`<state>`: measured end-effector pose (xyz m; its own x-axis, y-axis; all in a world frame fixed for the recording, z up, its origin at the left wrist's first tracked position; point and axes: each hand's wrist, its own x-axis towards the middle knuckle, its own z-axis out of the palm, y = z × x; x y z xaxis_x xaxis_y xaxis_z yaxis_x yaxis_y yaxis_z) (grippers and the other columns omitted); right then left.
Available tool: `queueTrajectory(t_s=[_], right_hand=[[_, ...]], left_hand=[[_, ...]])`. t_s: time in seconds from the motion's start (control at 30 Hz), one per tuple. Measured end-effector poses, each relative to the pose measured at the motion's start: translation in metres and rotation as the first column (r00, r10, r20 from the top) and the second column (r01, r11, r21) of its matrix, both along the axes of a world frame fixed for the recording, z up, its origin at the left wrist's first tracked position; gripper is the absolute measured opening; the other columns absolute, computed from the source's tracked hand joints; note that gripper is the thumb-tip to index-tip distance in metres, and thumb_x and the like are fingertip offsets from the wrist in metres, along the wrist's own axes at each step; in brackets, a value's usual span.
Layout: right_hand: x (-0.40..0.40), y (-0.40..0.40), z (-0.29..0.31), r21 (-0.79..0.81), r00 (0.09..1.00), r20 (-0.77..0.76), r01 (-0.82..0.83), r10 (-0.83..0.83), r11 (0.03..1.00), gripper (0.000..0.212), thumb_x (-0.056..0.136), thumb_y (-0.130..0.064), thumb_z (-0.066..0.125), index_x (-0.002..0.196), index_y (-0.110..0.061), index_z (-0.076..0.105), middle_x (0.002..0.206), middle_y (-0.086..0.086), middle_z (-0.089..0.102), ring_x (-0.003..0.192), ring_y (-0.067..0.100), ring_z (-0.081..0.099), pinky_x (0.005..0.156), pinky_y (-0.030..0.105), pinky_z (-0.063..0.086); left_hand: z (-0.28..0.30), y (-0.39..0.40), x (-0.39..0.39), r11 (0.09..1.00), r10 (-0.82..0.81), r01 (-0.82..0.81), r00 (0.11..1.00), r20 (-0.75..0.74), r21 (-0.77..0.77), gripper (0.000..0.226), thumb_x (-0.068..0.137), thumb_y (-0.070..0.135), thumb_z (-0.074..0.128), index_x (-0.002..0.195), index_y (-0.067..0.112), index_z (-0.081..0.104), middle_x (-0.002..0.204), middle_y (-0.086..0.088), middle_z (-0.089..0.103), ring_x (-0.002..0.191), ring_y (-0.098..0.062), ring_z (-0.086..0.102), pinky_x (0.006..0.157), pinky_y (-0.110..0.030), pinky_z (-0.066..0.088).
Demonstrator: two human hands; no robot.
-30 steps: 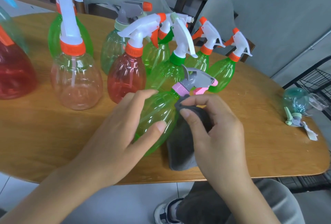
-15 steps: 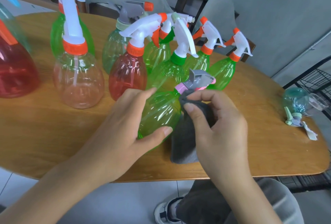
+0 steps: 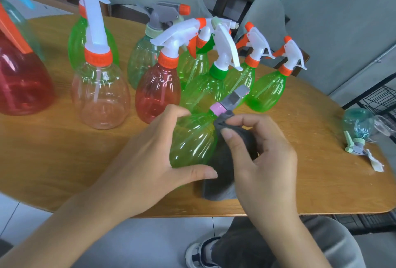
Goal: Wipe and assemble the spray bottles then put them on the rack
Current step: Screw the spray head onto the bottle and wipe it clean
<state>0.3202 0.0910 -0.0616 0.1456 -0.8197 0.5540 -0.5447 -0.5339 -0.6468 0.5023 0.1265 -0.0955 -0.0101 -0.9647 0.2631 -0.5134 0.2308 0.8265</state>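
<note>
Green spray bottle point(image 3: 194, 139) with a pink collar and grey trigger head lay tilted at the near edge of the tabletop point(image 3: 53, 156), in front of the standing bottles. I saw my left hand point(image 3: 147, 158) curled round its body, thumb under and fingers over. My right hand point(image 3: 263, 160) pinched a grey cloth point(image 3: 227, 167) against the bottle's neck and side.

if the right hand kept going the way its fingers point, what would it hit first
The right hand, holding the grey cloth, points up-left at the green bottle in the left hand; it would likely press its neck first.
</note>
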Motion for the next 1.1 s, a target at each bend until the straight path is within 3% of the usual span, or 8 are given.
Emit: queueTrajectory(t_s=[0.1,0.17,0.23,0.53,0.63,0.77,0.97,1.1], right_hand=[[-0.001,0.005,-0.006,-0.073,0.999,-0.018,0.042,-0.043,0.996,0.012,0.093,-0.018,0.068,0.103,-0.024,0.069,0.1,-0.014,0.068,0.097,0.006,0.066,0.082,0.023,0.05],[-0.002,0.004,-0.005,-0.154,0.996,0.009,0.086,-0.086,0.984,0.014,0.094,-0.015,0.068,0.107,-0.019,0.072,0.102,-0.009,0.069,0.1,0.003,0.064,0.085,0.018,0.048],[-0.003,0.0,-0.004,-0.213,0.993,0.031,0.114,-0.11,0.97,0.014,0.095,-0.01,0.07,0.108,-0.013,0.073,0.103,-0.003,0.07,0.103,0.001,0.064,0.089,0.019,0.048],[-0.003,0.004,-0.019,-0.228,0.997,-0.019,0.07,-0.077,0.971,0.013,0.092,-0.003,0.072,0.104,-0.005,0.076,0.101,0.003,0.069,0.101,0.004,0.064,0.092,0.015,0.044],[-0.005,0.004,-0.019,-0.26,0.992,-0.003,0.117,-0.122,0.958,0.011,0.094,-0.004,0.071,0.104,-0.008,0.074,0.1,0.0,0.069,0.101,0.0,0.063,0.09,0.014,0.043],[-0.003,0.002,-0.017,-0.279,0.974,0.057,0.227,-0.22,0.933,0.01,0.095,-0.011,0.07,0.104,-0.013,0.073,0.097,-0.005,0.069,0.093,-0.003,0.061,0.085,0.012,0.043],[-0.001,0.01,-0.026,-0.279,0.979,0.026,0.202,-0.203,0.939,0.008,0.095,-0.01,0.069,0.101,-0.009,0.074,0.095,-0.003,0.068,0.091,0.001,0.062,0.084,0.013,0.043],[-0.003,0.014,-0.028,-0.283,0.976,-0.014,0.204,-0.217,0.937,0.007,0.096,-0.012,0.068,0.1,-0.012,0.073,0.094,-0.006,0.068,0.087,0.003,0.062,0.081,0.011,0.043]], left_hand=[[0.0,0.002,-0.001,0.999,-0.021,0.023,0.999,0.041,-0.03,0.071,0.076,0.089,0.051,0.131,0.051,0.026,0.124,0.041,0.04,0.114,0.024,0.039,0.084,-0.007,0.036],[-0.001,0.004,-0.001,0.999,-0.031,0.032,0.998,0.05,-0.032,0.055,0.089,0.079,0.038,0.134,0.051,0.026,0.128,0.039,0.04,0.121,0.023,0.036,0.09,-0.005,0.033],[-0.001,0.005,-0.003,0.999,-0.037,0.039,0.997,0.072,-0.03,0.05,0.093,0.07,0.039,0.136,0.049,0.025,0.13,0.037,0.036,0.124,0.026,0.03,0.093,0.0,0.029],[-0.003,0.001,-0.005,0.997,-0.024,0.032,0.993,0.117,-0.064,0.079,0.086,0.07,0.053,0.151,0.042,0.02,0.136,0.028,0.032,0.13,0.023,0.025,0.1,0.005,0.017],[-0.007,-0.001,-0.005,0.997,-0.02,0.031,0.989,0.148,-0.07,0.092,0.08,0.08,0.054,0.155,0.038,0.024,0.133,0.026,0.03,0.133,0.014,0.028,0.099,-0.005,0.029],[-0.008,-0.002,-0.006,0.996,-0.035,0.046,0.989,0.145,-0.074,0.083,0.073,0.082,0.057,0.144,0.042,0.039,0.129,0.023,0.034,0.128,0.004,0.038,0.096,-0.012,0.033],[-0.008,-0.001,-0.007,0.996,-0.03,0.042,0.988,0.151,-0.076,0.084,0.077,0.09,0.047,0.145,0.044,0.032,0.144,0.03,0.039,0.123,0.015,0.037,0.096,0.0,0.029],[-0.005,0.004,-0.01,0.995,-0.012,0.029,0.984,0.177,-0.094,0.067,0.091,0.078,0.037,0.147,0.042,0.029,0.142,0.027,0.04,0.127,0.009,0.04,0.096,-0.003,0.031]])
